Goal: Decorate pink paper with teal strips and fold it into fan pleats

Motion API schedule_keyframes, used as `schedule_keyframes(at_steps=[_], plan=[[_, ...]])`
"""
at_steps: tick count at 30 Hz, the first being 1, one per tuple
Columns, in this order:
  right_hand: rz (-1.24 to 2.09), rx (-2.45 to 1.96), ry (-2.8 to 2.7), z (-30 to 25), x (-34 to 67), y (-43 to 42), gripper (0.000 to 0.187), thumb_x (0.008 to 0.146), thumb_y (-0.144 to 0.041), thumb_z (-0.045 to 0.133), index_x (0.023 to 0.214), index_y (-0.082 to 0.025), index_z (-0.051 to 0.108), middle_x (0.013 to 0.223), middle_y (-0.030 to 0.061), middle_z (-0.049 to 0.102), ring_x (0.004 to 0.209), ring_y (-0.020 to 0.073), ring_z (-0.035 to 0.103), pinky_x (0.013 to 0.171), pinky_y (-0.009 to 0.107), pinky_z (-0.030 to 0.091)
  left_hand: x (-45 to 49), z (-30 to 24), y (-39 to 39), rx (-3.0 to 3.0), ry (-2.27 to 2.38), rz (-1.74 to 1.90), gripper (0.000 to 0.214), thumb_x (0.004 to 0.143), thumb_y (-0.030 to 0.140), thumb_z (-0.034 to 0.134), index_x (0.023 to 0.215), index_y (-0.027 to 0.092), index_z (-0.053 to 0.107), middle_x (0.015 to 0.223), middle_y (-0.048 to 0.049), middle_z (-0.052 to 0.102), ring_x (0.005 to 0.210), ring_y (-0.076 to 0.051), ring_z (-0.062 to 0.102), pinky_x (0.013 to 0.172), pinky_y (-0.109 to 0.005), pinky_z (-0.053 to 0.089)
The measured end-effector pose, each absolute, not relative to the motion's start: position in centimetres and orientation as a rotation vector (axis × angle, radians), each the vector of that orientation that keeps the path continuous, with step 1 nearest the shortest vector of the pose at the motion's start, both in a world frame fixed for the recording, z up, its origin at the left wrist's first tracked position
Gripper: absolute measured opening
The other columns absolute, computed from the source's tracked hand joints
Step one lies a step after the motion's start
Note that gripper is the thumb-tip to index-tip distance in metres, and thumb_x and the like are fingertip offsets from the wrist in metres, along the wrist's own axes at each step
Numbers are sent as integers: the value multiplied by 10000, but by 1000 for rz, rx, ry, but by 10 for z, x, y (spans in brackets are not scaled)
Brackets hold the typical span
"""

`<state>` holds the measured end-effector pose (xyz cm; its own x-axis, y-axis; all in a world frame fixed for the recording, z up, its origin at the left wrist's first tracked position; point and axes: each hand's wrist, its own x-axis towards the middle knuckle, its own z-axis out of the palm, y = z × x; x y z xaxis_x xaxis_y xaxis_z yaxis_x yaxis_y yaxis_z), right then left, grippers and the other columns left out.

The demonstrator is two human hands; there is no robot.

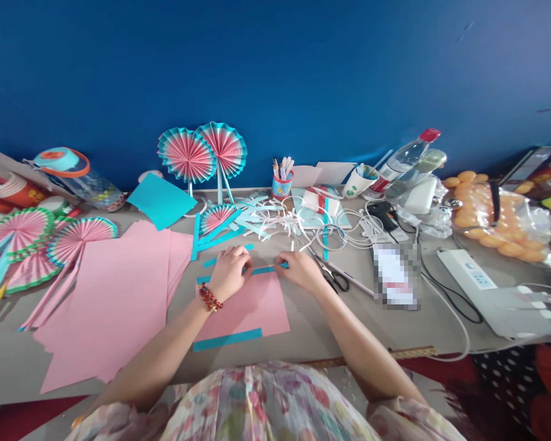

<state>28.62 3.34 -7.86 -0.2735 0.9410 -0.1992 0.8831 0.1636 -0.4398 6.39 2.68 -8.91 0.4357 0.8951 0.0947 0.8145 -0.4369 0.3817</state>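
A pink paper sheet (243, 306) lies in front of me, with a blue paper strip (262, 269) along its far edge and another blue strip (227, 340) along its near edge. My left hand (231, 271), with a red beaded bracelet at the wrist, is closed on the far strip with curled fingers. At the strip's right end, my right hand (299, 269) pinches it between thumb and fingers. One more short blue strip (211, 262) lies just beyond the sheet, partly behind my left hand.
Pink sheets (119, 288) are stacked left, beside folded paper fans (82, 239). Paper scraps (266, 214) and a pen cup (281, 185) lie beyond my hands. Scissors (333, 275), a phone (396, 277) and a power strip (482, 282) are to the right.
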Motion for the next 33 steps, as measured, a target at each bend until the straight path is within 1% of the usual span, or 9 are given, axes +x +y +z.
schedule_keyframes(at_steps=[8,12,18,21,23,25,28,30,33], plan=[[676,-1847,-2329,-79,285,31,139,868,-314,597,855,-214,692,849,36,714,760,170,618,607,248,294,65,-88,26,2403,1475,420,65,842,171,596,785,202,603,953,-48,627,975,-235,582,829,-378,430],[630,-1900,-2308,-77,287,28,165,871,-357,617,893,-207,682,884,51,715,789,185,626,595,258,281,64,-91,25,2386,1483,436,56,836,155,601,822,203,577,974,-46,630,986,-239,580,837,-378,429],[622,-1906,-2309,-78,289,27,232,879,-452,625,887,-224,668,874,34,714,778,181,629,576,259,271,59,-94,30,2372,1467,468,137,833,88,569,894,211,570,992,-42,650,997,-225,599,862,-373,460],[613,-1899,-2313,-77,289,27,241,889,-459,615,890,-222,665,874,38,714,772,179,628,574,261,267,59,-88,28,2388,1442,484,177,874,82,507,942,211,606,1054,-52,666,1040,-219,606,906,-376,471],[611,-1892,-2320,-76,289,26,244,891,-459,615,897,-220,665,882,43,716,773,180,629,577,262,271,60,-83,21,2432,1388,485,248,904,95,471,1051,214,630,1166,-64,662,1124,-227,589,977,-400,456],[610,-1887,-2324,-75,289,26,242,893,-455,615,898,-218,666,888,45,718,779,181,632,583,260,278,60,-81,10,2541,1243,437,332,945,169,464,1247,224,590,1322,-74,611,1252,-244,530,1080,-437,398],[611,-1887,-2316,-76,289,25,229,893,-439,619,899,-216,667,895,43,720,793,180,637,588,254,284,55,-85,-6,2727,996,282,588,979,460,464,1501,218,346,1529,-99,424,1423,-269,365,1191,-485,261],[616,-1889,-2307,-76,289,26,236,893,-445,620,901,-214,668,894,45,721,798,181,639,587,251,285,50,-91,-14,2792,946,207,784,941,617,436,1555,186,209,1586,-126,309,1475,-281,267,1212,-494,206],[639,-1875,-2303,-76,290,27,231,886,-440,632,882,-213,673,886,41,723,796,176,640,589,244,288,45,-99,-17,2831,946,172,886,912,686,412,1570,161,135,1602,-147,251,1493,-289,217,1218,-497,179]])
